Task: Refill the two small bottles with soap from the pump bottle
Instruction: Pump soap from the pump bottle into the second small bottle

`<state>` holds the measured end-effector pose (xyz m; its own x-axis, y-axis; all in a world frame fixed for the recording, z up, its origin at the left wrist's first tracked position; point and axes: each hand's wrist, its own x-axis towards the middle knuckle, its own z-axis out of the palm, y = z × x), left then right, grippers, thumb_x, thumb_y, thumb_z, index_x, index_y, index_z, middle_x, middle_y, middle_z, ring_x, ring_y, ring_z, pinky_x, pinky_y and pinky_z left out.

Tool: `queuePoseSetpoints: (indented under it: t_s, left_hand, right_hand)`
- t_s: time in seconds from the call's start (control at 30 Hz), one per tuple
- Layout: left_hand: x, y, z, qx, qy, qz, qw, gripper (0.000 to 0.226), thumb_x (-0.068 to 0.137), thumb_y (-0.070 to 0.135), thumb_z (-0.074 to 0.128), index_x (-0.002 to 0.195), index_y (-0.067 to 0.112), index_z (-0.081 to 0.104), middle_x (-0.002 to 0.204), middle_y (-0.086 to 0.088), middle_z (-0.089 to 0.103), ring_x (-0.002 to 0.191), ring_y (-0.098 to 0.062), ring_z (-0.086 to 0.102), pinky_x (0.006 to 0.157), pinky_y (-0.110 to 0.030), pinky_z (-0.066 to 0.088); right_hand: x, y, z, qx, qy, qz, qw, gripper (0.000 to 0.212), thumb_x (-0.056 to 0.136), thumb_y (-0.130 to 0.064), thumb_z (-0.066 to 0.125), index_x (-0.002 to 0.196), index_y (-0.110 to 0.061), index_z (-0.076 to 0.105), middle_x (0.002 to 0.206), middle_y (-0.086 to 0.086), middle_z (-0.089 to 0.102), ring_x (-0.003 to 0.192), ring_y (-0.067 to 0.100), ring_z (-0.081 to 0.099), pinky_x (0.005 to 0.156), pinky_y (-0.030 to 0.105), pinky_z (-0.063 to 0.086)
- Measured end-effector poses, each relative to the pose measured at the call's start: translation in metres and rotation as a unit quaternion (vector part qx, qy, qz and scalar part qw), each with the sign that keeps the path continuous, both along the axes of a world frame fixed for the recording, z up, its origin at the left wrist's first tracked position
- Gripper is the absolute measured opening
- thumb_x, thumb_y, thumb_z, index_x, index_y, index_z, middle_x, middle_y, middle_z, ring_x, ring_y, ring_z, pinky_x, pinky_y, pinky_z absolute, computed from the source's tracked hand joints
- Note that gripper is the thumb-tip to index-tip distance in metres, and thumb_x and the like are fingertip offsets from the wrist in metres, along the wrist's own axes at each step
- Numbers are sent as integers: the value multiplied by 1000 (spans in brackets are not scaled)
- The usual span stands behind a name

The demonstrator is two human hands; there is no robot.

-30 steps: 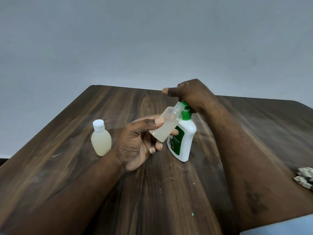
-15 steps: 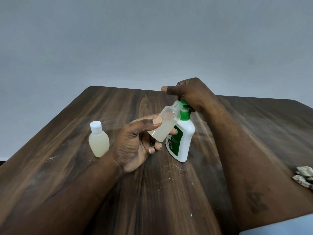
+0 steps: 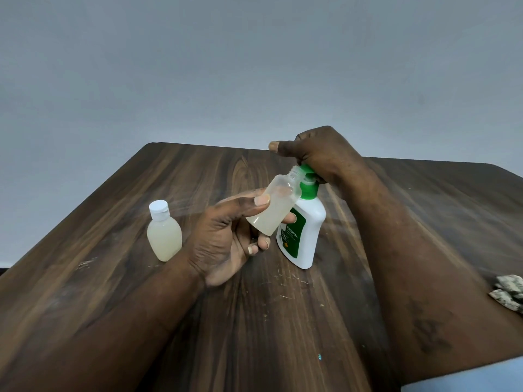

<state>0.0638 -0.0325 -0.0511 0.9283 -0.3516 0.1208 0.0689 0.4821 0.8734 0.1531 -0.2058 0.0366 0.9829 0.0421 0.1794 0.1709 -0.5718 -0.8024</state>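
Pump bottle (image 3: 307, 222) stands upright near the middle of the worktop (image 3: 198, 171), where it was half a second ago. The right hand (image 3: 322, 157) has its grip folded over the green pump head (image 3: 307, 168), thumb pointing to 9 o'clock, and sits a touch higher than a second ago. At its 9 o'clock the left hand (image 3: 226, 241) keeps its grip pinched round the uncapped small bottle (image 3: 276, 206), which tilts its mouth toward 1 o'clock beside the nozzle, while the capped small bottle (image 3: 164, 233) stands unmoved at 9 o'clock of that hand.
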Motion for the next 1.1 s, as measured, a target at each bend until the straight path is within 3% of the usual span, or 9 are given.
queuePoseSetpoints:
  t_s: [0.27, 0.43, 0.57, 0.83, 0.97, 1.1]
  left_hand:
    - [0, 1, -1, 6, 6, 6, 1000, 36, 82, 28, 64, 111, 9, 76, 101, -27, 72, 50, -17, 50, 38, -20, 38]
    - [1, 0, -2, 6, 8, 9, 1000, 41, 82, 27, 63, 116, 7, 73, 101, -27, 72, 50, -18, 49, 38, -19, 38]
    - [0, 0, 0, 0, 0, 1, 1000, 33, 81, 27, 63, 106, 13, 79, 100, -26, 72, 52, -18, 49, 40, -20, 37]
    - [1, 2, -1, 18, 3, 11, 1000, 40, 83, 30, 62, 115, 9, 73, 101, -24, 73, 51, -17, 50, 40, -20, 35]
    - [1, 2, -1, 14, 6, 11, 1000, 45, 81, 30, 63, 119, 7, 69, 101, -25, 72, 51, -17, 49, 39, -19, 37]
    - [1, 1, -2, 6, -1, 2, 1000, 36, 80, 29, 65, 108, 11, 78, 101, -26, 72, 52, -18, 50, 40, -20, 38]
  right_hand:
    - [-1, 2, -3, 5, 29, 1, 1000, 55, 80, -47, 86, 62, -18, 43, 60, 2, 43, 54, 17, 38, 56, 29, 36]
    - [0, 1, -3, -1, 17, 8, 1000, 51, 80, -50, 85, 69, -16, 50, 64, 4, 45, 60, 19, 40, 65, 34, 38]
    - [-1, 1, 0, 6, -4, 4, 1000, 52, 80, -50, 86, 66, -17, 48, 69, 9, 44, 64, 21, 40, 67, 36, 36]
    - [-2, 1, -3, 17, 36, 4, 999, 53, 81, -46, 86, 64, -19, 44, 62, 2, 44, 54, 17, 40, 56, 28, 37]
    - [-1, 2, -3, 6, 26, 8, 1000, 56, 81, -48, 85, 61, -18, 42, 63, 2, 43, 57, 18, 39, 62, 33, 37]
    - [-1, 1, -2, 4, 14, 12, 1000, 56, 81, -50, 85, 61, -18, 43, 66, 5, 44, 64, 21, 40, 68, 37, 38]
